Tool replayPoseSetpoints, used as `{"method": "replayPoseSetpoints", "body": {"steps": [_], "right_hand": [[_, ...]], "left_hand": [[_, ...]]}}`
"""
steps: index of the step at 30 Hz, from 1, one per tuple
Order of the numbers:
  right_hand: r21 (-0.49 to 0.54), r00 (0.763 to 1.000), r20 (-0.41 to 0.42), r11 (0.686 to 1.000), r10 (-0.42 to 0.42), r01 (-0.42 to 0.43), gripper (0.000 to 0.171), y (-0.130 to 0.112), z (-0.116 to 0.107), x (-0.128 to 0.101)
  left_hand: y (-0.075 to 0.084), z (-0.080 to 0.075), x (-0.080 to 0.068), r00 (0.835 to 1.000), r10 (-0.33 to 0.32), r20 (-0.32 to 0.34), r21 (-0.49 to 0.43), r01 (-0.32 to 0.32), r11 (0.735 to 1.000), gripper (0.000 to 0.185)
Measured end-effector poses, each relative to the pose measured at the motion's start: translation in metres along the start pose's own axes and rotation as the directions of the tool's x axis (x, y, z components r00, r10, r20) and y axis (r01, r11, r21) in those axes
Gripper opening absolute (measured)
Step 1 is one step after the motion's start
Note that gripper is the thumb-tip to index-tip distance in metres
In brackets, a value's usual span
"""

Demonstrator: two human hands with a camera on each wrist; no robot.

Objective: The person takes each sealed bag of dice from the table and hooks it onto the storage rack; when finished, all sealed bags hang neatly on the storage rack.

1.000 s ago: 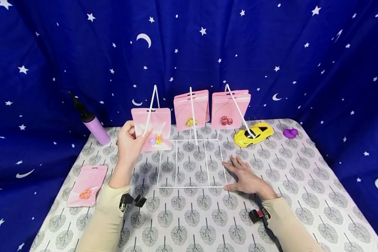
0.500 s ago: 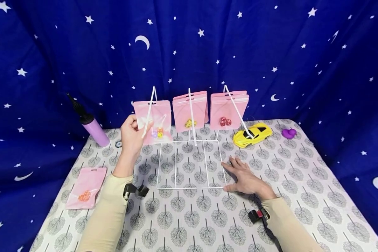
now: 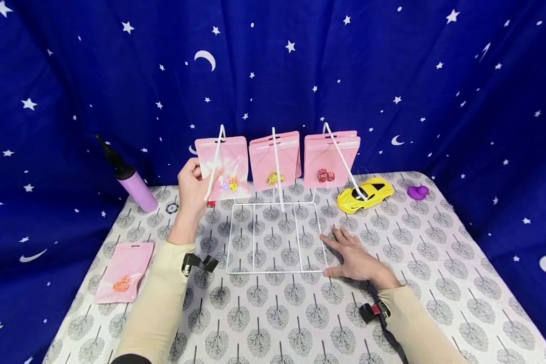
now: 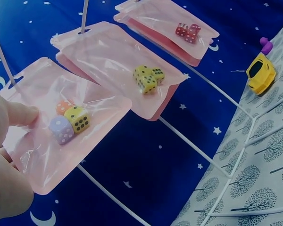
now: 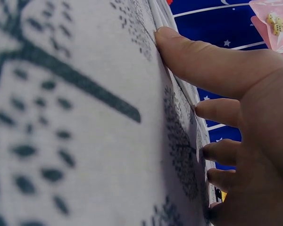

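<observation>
As L hand (image 3: 193, 184) lifts, pink dice pouch (image 3: 224, 167) rides higher up the left peg (image 3: 216, 162) of white wire rack (image 3: 275, 237) than a sec ago; its top edge now sits about level w/ the hung pouches. L thumb + fingers (image 4: 16, 115) pinch the pouch's left edge; slot at pouch top is around the peg wire. Pouch holds three dice: orange, yellow, lilac. Judgement: pouch nearly seated beside middle pouches (image 3: 274, 159) and right pouches (image 3: 331, 156), hanging step close to done, grip not yet let go.

R hand (image 3: 355, 255) unchanged, flat on tablecloth (image 3: 437, 263), fingers straight, thumb side against rack base, holds nothing. Another pouch (image 3: 124, 270) lies at table's left edge, well apart.
</observation>
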State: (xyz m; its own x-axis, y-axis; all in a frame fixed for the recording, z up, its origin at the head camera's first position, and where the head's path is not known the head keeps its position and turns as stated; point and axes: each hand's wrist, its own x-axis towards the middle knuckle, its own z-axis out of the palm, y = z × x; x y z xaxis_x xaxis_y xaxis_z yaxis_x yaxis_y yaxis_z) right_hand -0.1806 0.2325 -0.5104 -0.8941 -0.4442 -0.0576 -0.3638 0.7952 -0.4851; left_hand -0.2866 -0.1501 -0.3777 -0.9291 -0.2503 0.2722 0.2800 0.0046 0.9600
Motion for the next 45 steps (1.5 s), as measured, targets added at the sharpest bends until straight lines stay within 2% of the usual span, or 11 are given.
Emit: {"method": "replayPoseSetpoints", "body": {"steps": [14,22,30,35,40,45], "right_hand": [[0.012,1.0,0.003,1.0,0.001,-0.001,0.095,0.0,0.001,0.0],[0.012,1.0,0.008,1.0,0.0,0.0,0.094,-0.001,0.001,0.0],[0.0,1.0,0.001,1.0,-0.01,0.01,0.094,0.0,0.001,0.001],[0.005,1.0,0.001,1.0,-0.007,0.007,0.095,0.001,0.0,0.0],[0.002,1.0,0.0,1.0,-0.001,0.001,0.095,0.001,0.0,0.0],[0.007,1.0,0.004,1.0,0.005,-0.005,0.094,0.0,0.0,0.0]], "left_hand": [[-0.006,0.001,0.016,0.999,-0.043,-0.025,0.006,0.044,0.999,0.025],[-0.011,-0.002,0.02,0.999,-0.003,0.043,0.032,0.002,0.999,0.03],[-0.015,-0.002,0.02,0.995,-0.056,0.085,-0.022,0.058,0.998,0.032],[-0.022,-0.004,0.02,0.994,-0.037,0.107,-0.061,0.044,0.997,0.029],[-0.031,-0.008,0.021,0.99,-0.054,0.128,-0.034,0.059,0.998,0.029],[-0.041,-0.015,0.02,0.986,-0.081,0.148,0.071,0.071,0.995,0.032]]}}
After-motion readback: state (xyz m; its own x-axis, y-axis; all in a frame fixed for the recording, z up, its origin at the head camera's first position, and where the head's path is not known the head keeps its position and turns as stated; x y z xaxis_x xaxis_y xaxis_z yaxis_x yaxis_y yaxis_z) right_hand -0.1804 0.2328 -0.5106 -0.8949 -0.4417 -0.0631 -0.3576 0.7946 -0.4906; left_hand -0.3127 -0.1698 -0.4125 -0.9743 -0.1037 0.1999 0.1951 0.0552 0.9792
